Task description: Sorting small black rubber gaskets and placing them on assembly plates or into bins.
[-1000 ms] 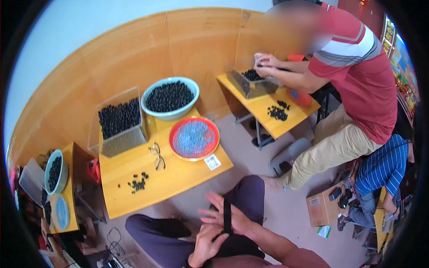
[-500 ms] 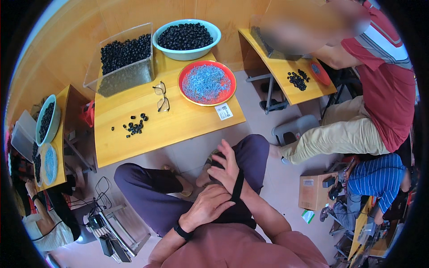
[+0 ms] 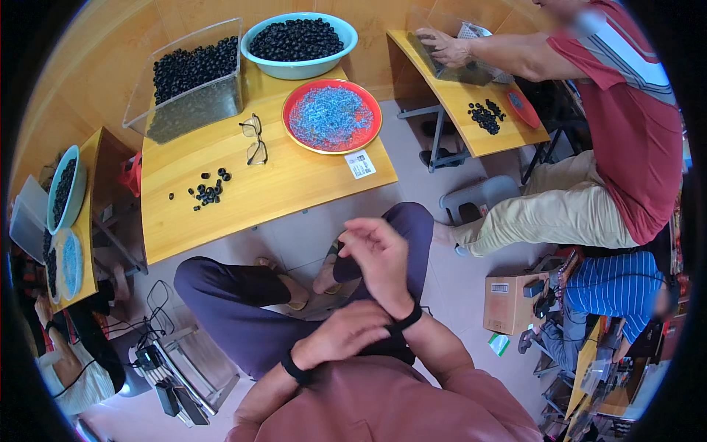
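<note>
A black wristband (image 3: 409, 320) goes round my right wrist, over my lap. My left hand (image 3: 340, 335) is at that wrist, its fingers closed at the band's near edge; part of the grip is hidden. My right hand (image 3: 379, 254) is raised with its fingers loosely bent and apart, holding nothing. Another black band (image 3: 294, 367) sits on my left wrist. In front of me, the yellow table (image 3: 265, 199) bears a small group of black ring-like parts (image 3: 208, 193) and a pair of glasses (image 3: 254, 140).
On the table stand a clear bin (image 3: 195, 118) and a pale blue basin (image 3: 298, 70), both with black parts, and a red plate (image 3: 378, 121) of small bluish pieces. A co-worker's hand (image 3: 448, 48) reaches over the right table. Cables and a metal stool frame (image 3: 210, 368) are at the left.
The black band has gone from a strip slanting across my right hand to lying round the wrist. My left hand has shifted slightly. The co-worker's arm now reaches into the box on the right.
</note>
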Demonstrator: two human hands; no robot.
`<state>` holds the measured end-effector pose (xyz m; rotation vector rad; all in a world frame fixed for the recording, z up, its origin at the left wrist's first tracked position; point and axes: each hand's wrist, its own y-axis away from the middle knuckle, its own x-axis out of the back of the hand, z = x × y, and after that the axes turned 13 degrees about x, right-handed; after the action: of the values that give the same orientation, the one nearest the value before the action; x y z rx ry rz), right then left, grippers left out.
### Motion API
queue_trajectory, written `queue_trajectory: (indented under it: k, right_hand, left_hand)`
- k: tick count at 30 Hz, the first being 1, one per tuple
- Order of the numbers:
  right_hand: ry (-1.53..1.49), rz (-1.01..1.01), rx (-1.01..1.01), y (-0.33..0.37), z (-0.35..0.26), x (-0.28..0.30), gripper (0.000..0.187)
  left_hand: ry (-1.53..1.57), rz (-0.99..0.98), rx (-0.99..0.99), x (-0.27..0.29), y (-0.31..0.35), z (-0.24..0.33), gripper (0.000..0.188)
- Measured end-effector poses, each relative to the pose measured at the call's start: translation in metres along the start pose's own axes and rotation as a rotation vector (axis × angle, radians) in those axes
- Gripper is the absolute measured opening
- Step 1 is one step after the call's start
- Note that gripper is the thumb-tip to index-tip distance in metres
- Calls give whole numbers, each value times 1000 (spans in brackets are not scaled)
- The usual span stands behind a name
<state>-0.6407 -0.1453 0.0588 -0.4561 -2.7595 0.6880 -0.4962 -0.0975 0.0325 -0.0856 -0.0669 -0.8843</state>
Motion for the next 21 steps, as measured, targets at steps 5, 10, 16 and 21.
queue_trajectory:
  k: [5, 10, 16, 21]
  right_hand:
    - [-1433, 379, -675, -5, 5, 5, 12]
    - [-1530, 428, -552, -24, -11, 7, 29]
    - [-1519, 428, -425, -38, -17, 16, 37]
    - [53, 374, 200, -29, -33, 9, 10]
  left_hand:
    - [211, 76, 137, 5, -3, -21, 16]
    - [777, 129, 215, 3, -9, -22, 53]
    - [649, 70, 414, -15, -11, -4, 60]
    - [532, -31, 416, -24, -6, -7, 43]
